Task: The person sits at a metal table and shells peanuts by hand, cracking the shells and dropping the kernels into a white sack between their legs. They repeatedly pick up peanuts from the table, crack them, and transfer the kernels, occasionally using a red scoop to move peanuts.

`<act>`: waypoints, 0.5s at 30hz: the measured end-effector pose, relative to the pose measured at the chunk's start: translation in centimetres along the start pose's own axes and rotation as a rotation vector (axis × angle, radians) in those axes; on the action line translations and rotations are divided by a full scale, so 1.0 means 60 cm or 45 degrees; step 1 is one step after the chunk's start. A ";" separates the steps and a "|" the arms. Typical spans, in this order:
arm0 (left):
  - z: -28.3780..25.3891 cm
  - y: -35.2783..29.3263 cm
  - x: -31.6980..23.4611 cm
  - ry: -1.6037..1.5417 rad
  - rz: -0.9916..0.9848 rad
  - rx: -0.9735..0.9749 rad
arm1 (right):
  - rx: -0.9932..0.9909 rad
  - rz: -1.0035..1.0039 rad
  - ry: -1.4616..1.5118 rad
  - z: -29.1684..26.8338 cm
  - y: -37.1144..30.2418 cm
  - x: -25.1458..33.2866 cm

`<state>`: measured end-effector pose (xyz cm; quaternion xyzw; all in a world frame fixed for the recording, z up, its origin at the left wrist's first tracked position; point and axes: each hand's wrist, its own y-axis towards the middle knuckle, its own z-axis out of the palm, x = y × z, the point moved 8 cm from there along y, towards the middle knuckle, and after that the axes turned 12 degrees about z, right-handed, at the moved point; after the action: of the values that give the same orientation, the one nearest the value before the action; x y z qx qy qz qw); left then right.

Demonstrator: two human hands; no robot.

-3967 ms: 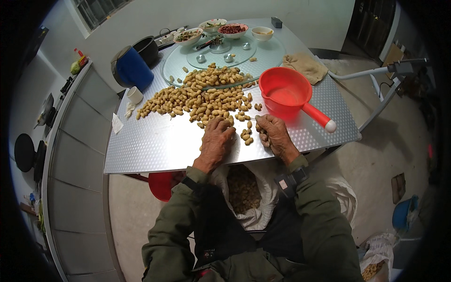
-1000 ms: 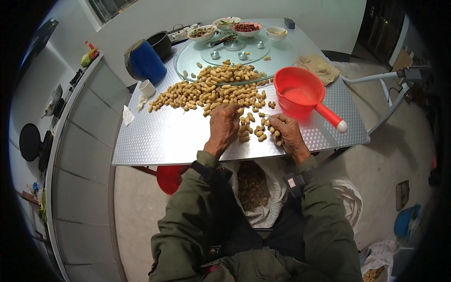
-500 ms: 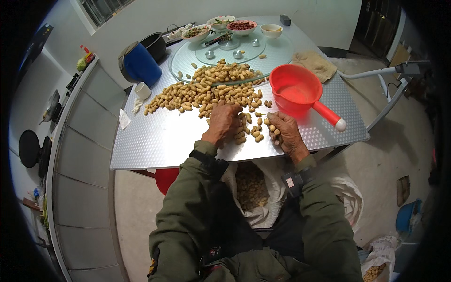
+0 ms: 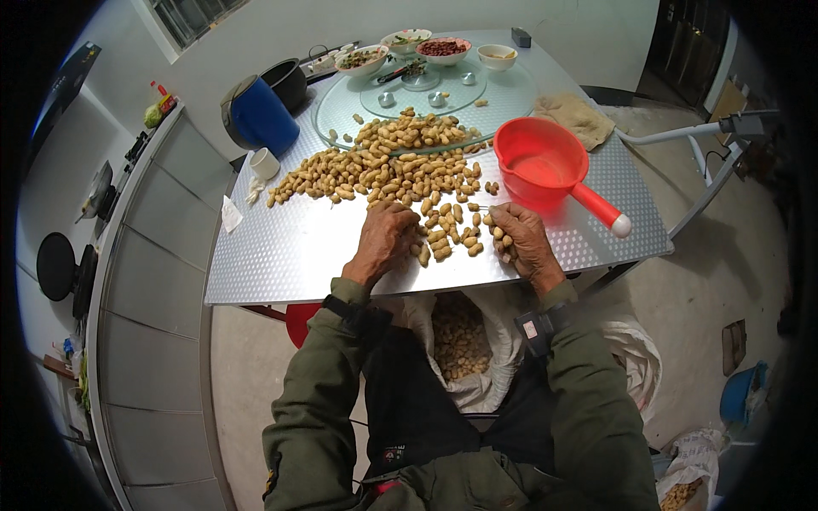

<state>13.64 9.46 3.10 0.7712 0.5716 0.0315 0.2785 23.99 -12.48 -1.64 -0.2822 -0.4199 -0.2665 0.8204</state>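
Note:
A heap of unshelled peanuts covers the middle of the metal-topped table, partly over the edge of the glass turntable. My right hand is closed round several peanuts, which show along its inner side near the table's front edge. My left hand rests low on the tabletop with its fingers curled; whatever they grip is hidden under the hand. Between my hands lies a small loose group of peanuts, and the left fingers are right beside it.
A red dipper stands right of the heap, near a tan cloth. Food bowls sit on the glass turntable. At left are a blue container and white cup. Below the table edge, a white sack holds peanuts.
My left hand has moved left and slightly nearer, away from the front of the heap, uncovering more loose peanuts. My right hand stays nearly in place, still holding peanuts.

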 end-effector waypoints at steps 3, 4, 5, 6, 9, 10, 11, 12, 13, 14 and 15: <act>-0.021 -0.008 0.012 -0.001 -0.041 -0.067 | -0.025 0.008 -0.024 -0.001 0.003 -0.001; -0.026 -0.004 0.015 0.020 -0.048 -0.103 | -0.017 0.010 -0.020 0.000 0.004 -0.002; -0.027 0.002 0.017 0.051 -0.058 -0.123 | -0.012 0.011 -0.017 0.000 0.003 -0.002; -0.027 0.012 0.010 0.082 -0.001 -0.181 | -0.012 0.011 -0.013 -0.001 0.003 -0.001; 0.006 0.048 0.012 0.183 -0.049 -0.047 | 0.006 -0.003 -0.015 0.000 0.002 0.001; 0.018 0.063 0.013 0.268 -0.035 0.027 | -0.005 0.001 -0.019 -0.001 0.002 0.001; 0.029 0.071 0.015 0.279 -0.072 0.070 | -0.003 0.001 -0.021 -0.001 0.003 0.000; 0.037 0.078 0.017 0.298 -0.102 0.097 | -0.001 0.001 -0.022 -0.001 0.003 0.000; 0.042 0.080 0.020 0.312 -0.141 0.140 | -0.001 0.000 -0.026 -0.001 0.003 0.000; 0.040 0.084 0.015 0.336 -0.095 0.148 | 0.001 -0.001 -0.029 -0.002 0.003 0.000; 0.032 0.084 0.012 0.324 -0.078 0.109 | -0.004 0.000 -0.031 -0.003 0.003 0.000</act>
<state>18.96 8.38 3.66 0.7544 0.6263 0.0962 0.1714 24.18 -12.47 -1.76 -0.2867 -0.4296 -0.2637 0.8147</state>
